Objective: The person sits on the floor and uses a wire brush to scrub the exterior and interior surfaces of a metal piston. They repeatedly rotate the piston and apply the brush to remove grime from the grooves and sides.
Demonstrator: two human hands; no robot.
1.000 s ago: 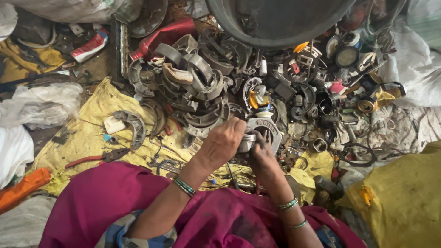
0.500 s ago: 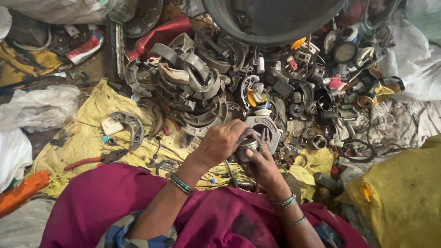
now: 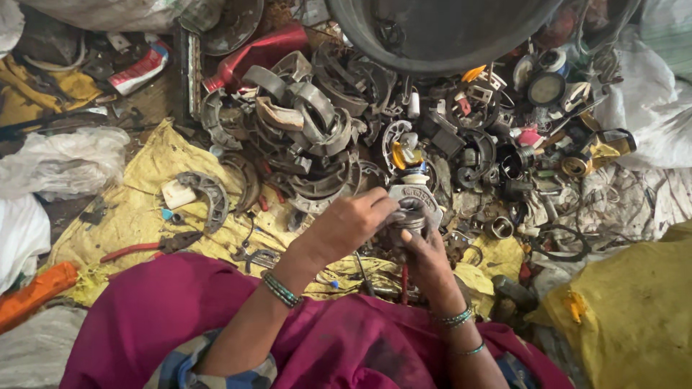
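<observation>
Head view: left hand (image 3: 351, 225) and right hand (image 3: 425, 248) both closed round a small round metal part (image 3: 412, 213), pinched between fingers (image 3: 389, 209) above the lap, steadied from both sides. Beyond the fingertips, heaped scrap brake shoes (image 3: 303, 122); pliers (image 3: 155, 245) leftward on yellow cloth (image 3: 137, 209). Compared with half a second ago, grip unchanged, part barely shifted.

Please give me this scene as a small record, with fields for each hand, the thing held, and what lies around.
left hand: grips the top of a small round metal part
right hand: supports the same part from below
wrists: green bangles on both
in front: pile of curved grey metal scrap pieces
above: rim of a large dark basin
left side: red-handled pliers on a yellow cloth
lap: magenta garment
</observation>
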